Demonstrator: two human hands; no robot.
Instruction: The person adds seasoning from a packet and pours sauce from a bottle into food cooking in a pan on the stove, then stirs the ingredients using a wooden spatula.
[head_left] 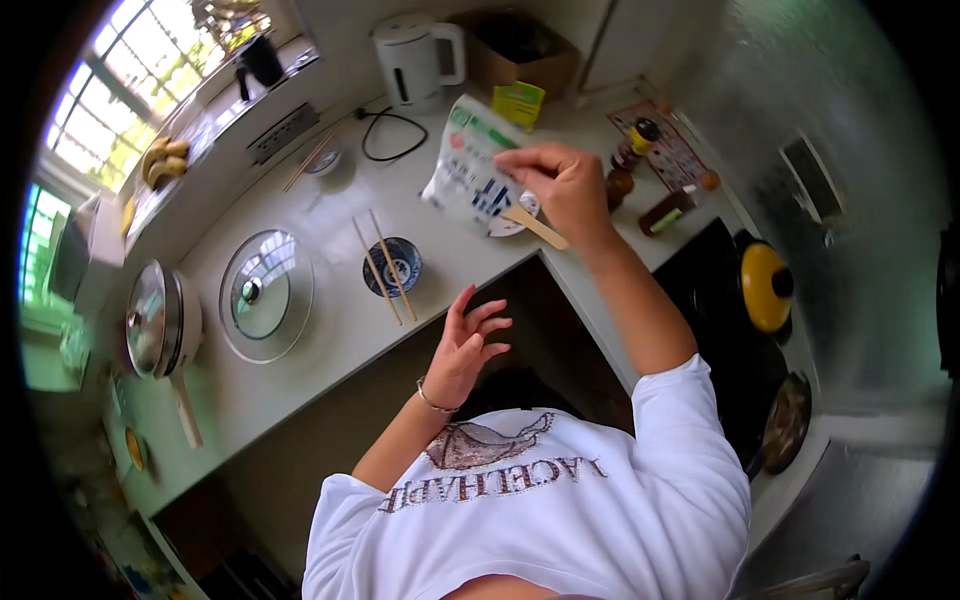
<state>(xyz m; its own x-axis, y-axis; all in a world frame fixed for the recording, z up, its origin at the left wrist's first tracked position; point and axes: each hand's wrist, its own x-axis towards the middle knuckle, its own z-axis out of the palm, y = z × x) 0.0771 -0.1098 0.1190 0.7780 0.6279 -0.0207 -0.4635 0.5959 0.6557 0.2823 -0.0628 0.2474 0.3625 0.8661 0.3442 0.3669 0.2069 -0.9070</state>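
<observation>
My right hand point(568, 195) pinches the edge of a white plastic packet point(468, 165) with a green band and blue print, holding it up over the counter. Behind and below the packet, a small plate point(505, 227) is partly hidden, with a flat wooden utensil handle point(537, 228) sticking out toward me. My left hand point(468, 348) hovers before the counter edge, fingers apart, holding nothing. Nearest to it is a blue patterned bowl point(410, 262) with a pair of chopsticks point(375, 258) laid across its rim.
A glass lid point(265, 318) and a lidded pan point(185, 320) sit on the left. Along the back are a white kettle point(408, 70), a cardboard box point(520, 58) and a yellow packet point(518, 103). Bottles point(668, 212) stand beside the stove point(715, 290), which carries a yellow-lidded pot point(765, 285).
</observation>
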